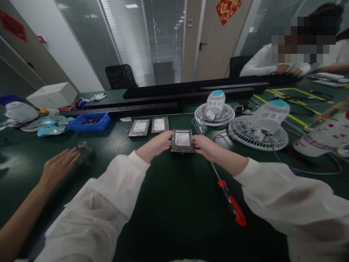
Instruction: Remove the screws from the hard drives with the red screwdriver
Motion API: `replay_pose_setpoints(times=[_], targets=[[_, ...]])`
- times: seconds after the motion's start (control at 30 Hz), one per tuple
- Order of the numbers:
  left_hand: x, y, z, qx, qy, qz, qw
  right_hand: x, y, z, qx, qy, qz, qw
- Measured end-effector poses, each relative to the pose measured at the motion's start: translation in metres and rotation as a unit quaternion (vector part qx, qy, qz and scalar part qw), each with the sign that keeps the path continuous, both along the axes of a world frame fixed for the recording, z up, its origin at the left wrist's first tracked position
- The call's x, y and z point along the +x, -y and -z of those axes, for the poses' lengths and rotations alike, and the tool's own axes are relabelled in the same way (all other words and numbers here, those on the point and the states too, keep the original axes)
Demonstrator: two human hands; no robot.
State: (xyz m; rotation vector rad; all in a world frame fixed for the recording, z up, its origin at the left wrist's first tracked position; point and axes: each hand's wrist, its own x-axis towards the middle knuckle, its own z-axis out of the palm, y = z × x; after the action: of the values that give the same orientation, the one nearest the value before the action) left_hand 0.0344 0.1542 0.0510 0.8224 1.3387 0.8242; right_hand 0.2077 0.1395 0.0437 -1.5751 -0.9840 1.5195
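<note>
Between my two hands is a hard drive (182,141), its white label facing up. My left hand (159,145) grips its left edge, and my right hand (205,146) grips the right edge. Whether the drive rests on the table or hangs just above it, I cannot tell. Two more hard drives lie behind and to the left, one (139,127) beside the other (160,124). A screwdriver (231,203) with a red and black handle lies below my right forearm, its shaft tip hidden near my hand.
Another person's hand (60,165) reaches in at left beside a metal cylinder (85,147). A blue tray (89,122) of small parts, fan units (257,123) and a clear plastic cup (200,124) stand on the green table (169,203). Black rails (152,108) lie behind.
</note>
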Motion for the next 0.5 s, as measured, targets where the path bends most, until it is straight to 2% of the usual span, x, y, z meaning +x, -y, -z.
replay_pose_setpoints(times=[0.17, 0.3, 0.5], targets=[[-0.021, 0.067, 0.005, -0.006, 0.014, 0.027, 1.0, 0.004, 0.062, -0.005, -0.028, 0.002, -0.01, 1.0], [-0.035, 0.12, 0.014, 0.017, 0.054, 0.011, 0.998, 0.006, 0.106, -0.006, -0.038, -0.004, -0.047, 0.998], [-0.041, 0.177, 0.016, -0.009, 0.101, -0.004, 0.995, 0.021, 0.154, 0.018, 0.028, 0.019, -0.093, 0.995]])
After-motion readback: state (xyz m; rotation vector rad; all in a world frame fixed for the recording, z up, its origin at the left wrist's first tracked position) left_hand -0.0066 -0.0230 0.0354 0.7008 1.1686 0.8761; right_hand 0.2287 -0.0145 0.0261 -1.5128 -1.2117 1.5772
